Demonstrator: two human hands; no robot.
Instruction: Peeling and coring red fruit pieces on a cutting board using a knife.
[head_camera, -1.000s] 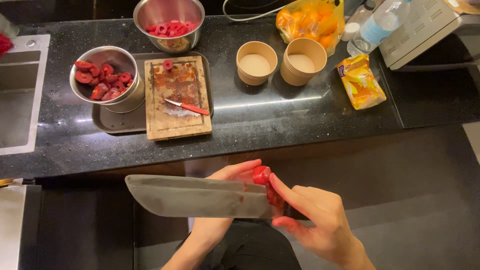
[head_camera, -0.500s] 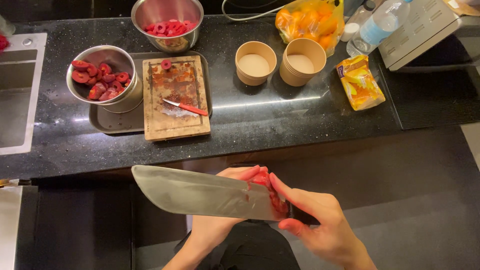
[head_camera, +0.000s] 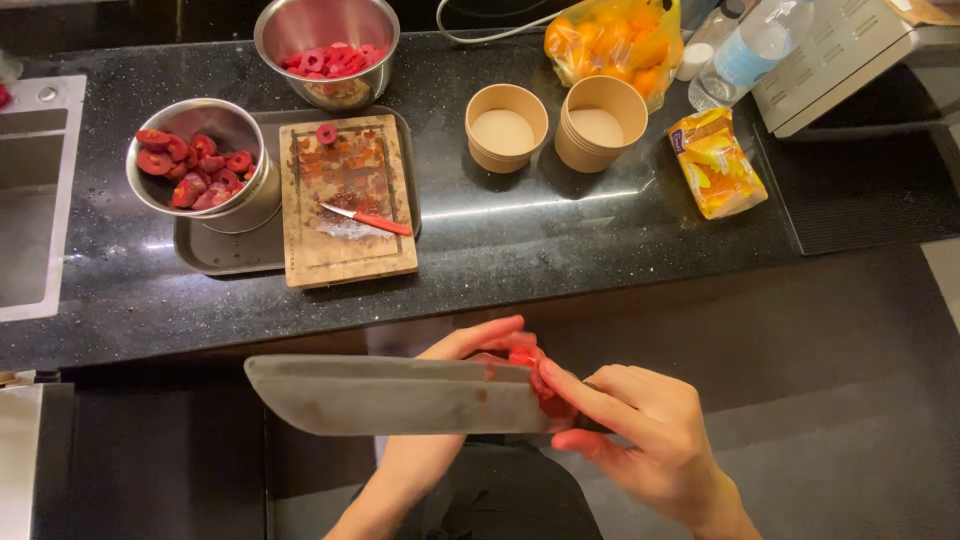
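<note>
Brightness: I see warm indoor light, moderate over the table (head_camera: 560, 250), much dimmer below its front edge.
Glare: a pale streak of reflected light runs across the polished black top; the steel bowls (head_camera: 325, 45) catch soft highlights.
Shadows: soft, falling beside the paper cups (head_camera: 505, 125).
Focus: I read the table sharply; the cleaver blade (head_camera: 390, 395) and my hands (head_camera: 640, 440) look slightly soft.
Edges: mild bending toward the corners.

A kitchen: black stone counter (head_camera: 560, 250), sink (head_camera: 35, 200), cutting board (head_camera: 345, 200).

Two steel bowls (head_camera: 325, 45), two paper cups (head_camera: 506, 125), two knives (head_camera: 390, 395)
</note>
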